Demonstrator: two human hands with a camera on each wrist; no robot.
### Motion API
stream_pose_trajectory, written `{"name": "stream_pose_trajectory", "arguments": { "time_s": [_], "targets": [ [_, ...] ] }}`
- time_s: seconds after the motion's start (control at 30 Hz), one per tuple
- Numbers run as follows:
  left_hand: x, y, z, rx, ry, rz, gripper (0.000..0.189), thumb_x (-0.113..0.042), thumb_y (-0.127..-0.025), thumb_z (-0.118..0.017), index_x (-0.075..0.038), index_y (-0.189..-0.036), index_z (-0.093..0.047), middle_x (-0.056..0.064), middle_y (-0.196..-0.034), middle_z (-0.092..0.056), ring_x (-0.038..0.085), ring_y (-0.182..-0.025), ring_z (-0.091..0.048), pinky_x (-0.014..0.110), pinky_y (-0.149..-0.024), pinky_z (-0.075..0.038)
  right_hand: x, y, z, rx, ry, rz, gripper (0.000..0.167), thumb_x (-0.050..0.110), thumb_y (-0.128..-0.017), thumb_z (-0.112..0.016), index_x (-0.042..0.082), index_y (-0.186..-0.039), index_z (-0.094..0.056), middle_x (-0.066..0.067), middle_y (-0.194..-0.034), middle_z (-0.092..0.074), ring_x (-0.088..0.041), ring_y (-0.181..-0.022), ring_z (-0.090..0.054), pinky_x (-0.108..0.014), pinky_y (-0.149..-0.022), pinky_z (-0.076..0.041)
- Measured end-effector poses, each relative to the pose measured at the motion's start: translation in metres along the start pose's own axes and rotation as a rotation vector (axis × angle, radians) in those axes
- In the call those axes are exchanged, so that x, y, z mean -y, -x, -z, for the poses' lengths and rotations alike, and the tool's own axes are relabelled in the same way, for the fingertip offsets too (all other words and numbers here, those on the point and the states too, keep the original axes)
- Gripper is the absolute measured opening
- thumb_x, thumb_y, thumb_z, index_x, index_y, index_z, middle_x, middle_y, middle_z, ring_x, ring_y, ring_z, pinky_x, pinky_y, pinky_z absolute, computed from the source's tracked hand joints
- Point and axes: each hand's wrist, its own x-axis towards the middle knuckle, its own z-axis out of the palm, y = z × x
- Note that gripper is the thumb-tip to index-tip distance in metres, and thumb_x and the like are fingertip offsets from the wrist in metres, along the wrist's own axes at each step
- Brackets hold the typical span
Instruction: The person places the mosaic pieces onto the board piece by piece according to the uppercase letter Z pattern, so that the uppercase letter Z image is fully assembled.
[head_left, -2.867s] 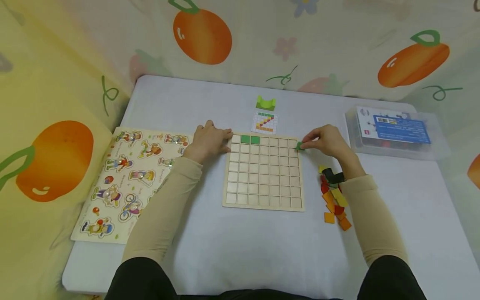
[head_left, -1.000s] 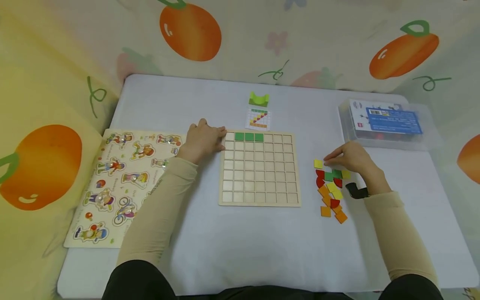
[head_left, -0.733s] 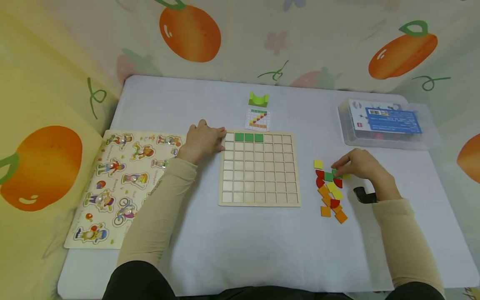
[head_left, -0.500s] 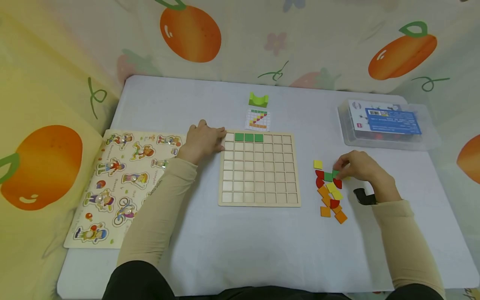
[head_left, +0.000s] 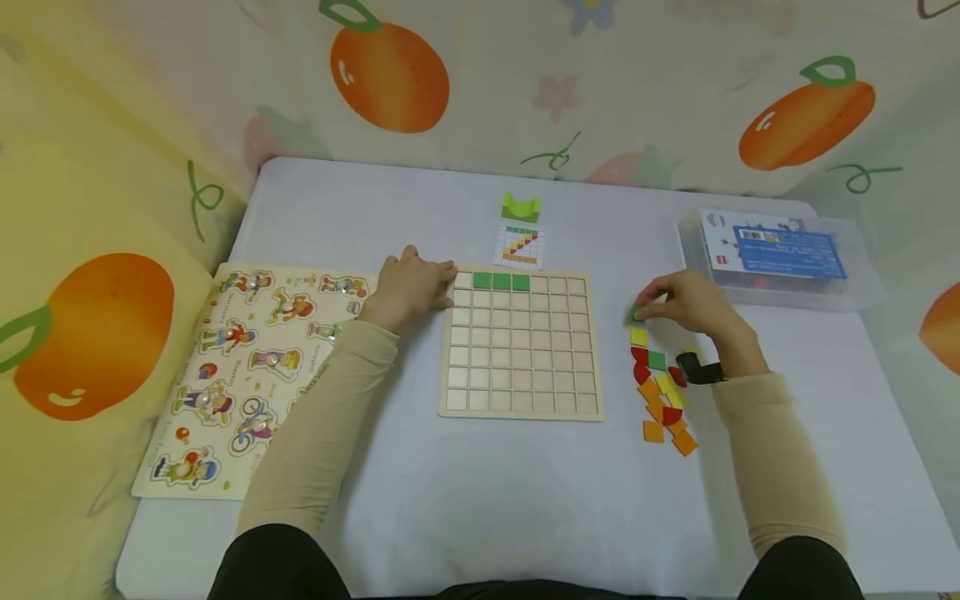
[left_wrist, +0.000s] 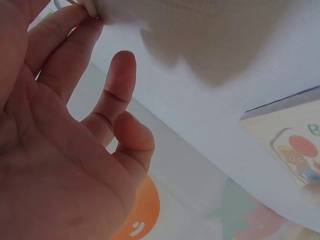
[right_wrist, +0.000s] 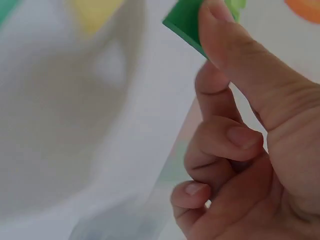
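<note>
Beside the left edge of a wooden grid board [head_left: 522, 414] rests my left hand [head_left: 408, 287]. In the left wrist view two fairly straight fingers [left_wrist: 75, 55] touch the board's edge [left_wrist: 89, 7], while the other fingers stay apart from it. Three green tiles [head_left: 502, 282] sit side by side in the board's top row. My right hand [head_left: 693, 304] pinches another green square tile [right_wrist: 185, 22] between thumb and finger, raised above the table just beyond a yellow tile [head_left: 639, 337]. Below that hand lie loose tiles, including a green one [head_left: 657, 360] and orange squares [head_left: 653, 432].
Behind the board lies a pattern card [head_left: 520, 247] in front of a light-green holder [head_left: 521, 207]. A clear plastic box [head_left: 772, 287] stands at the back right. A picture puzzle board [head_left: 225, 367] lies on the left, partly under my left forearm.
A third green tile has gone into the top row. My right hand has since returned to the pile, picked up another green tile and moved left with it. The left hand stays at the board.
</note>
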Motion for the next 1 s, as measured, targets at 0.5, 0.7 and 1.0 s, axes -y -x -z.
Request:
{"name": "stream_pose_trajectory", "arguments": {
  "time_s": [0.5, 0.7, 1.0],
  "targets": [
    [-0.003, -0.002, -0.005, 0.015, 0.010, -0.003, 0.064, -0.042, -0.096, -0.070, -0.024, -0.154, -0.050, -0.005, -0.160, -0.049, 0.029, -0.107, -0.048, 0.042, -0.090, -0.042, 0.077, -0.083, -0.042, -0.037, -0.059, 0.149, 0.018, 0.018, -0.089, -0.082, 0.002, -0.098, -0.079, -0.020, -0.107, -0.078, -0.019, -0.072, -0.049, -0.028, -0.069, -0.040],
    [-0.003, -0.001, -0.002, 0.008, 0.012, 0.001, 0.065, -0.043, -0.095, -0.070, -0.024, -0.154, -0.049, -0.005, -0.160, -0.050, 0.029, -0.108, -0.049, 0.043, -0.091, -0.043, 0.087, -0.094, -0.047, 0.010, -0.041, 0.132, 0.017, 0.017, -0.091, -0.080, 0.002, -0.100, -0.080, -0.021, -0.117, -0.076, -0.035, -0.103, -0.065, -0.045, -0.094, -0.051],
    [0.001, 0.002, -0.001, -0.004, 0.021, 0.011, 0.063, -0.042, -0.095, -0.070, -0.025, -0.153, -0.050, -0.005, -0.159, -0.051, 0.029, -0.108, -0.050, 0.046, -0.094, -0.044, 0.097, -0.101, -0.049, 0.040, -0.004, 0.046, 0.022, 0.022, -0.091, -0.080, 0.005, -0.106, -0.081, -0.019, -0.121, -0.076, -0.038, -0.123, -0.064, -0.051, -0.108, -0.049]
  ]
}}
